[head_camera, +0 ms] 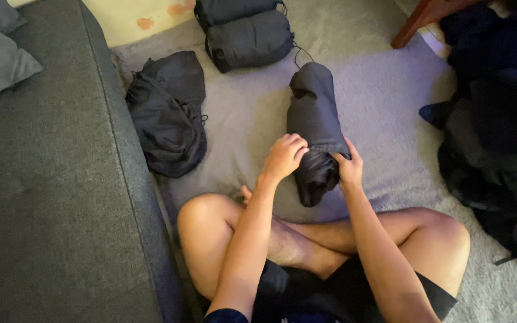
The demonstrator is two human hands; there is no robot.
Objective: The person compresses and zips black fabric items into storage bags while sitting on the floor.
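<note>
A person sits cross-legged on a pale grey rug [384, 90], bare knees spread to either side, and works a rolled dark garment [315, 179] into a black stuff sack [313, 107] that lies lengthwise on the rug just ahead of the shins. The left hand [284, 157] is curled shut on the near rim of the stuff sack at its left side, knuckles up, fingers bunched into the fabric. The right hand [349, 166] is clamped on the same rim at its right side, thumb and fingers pinching the sack's edge against the bundle. The rolled dark garment sticks out of the sack's open mouth toward the person, its crumpled end resting on the rug between the two wrists; the closed far end of the sack points toward the rug's far edge, a thin drawcord trailing from it. To the left, near the rug's left edge and just beside a dark grey sofa [49, 197], a loose black jacket [169, 113] lies in a heap. At the rug's far edge sit two filled black sacks [246, 33], touching one another side by side. Along the rug's right edge a pile of dark clothing [498, 119] spreads, with a reddish wooden furniture leg [417, 21] near the far right corner.
</note>
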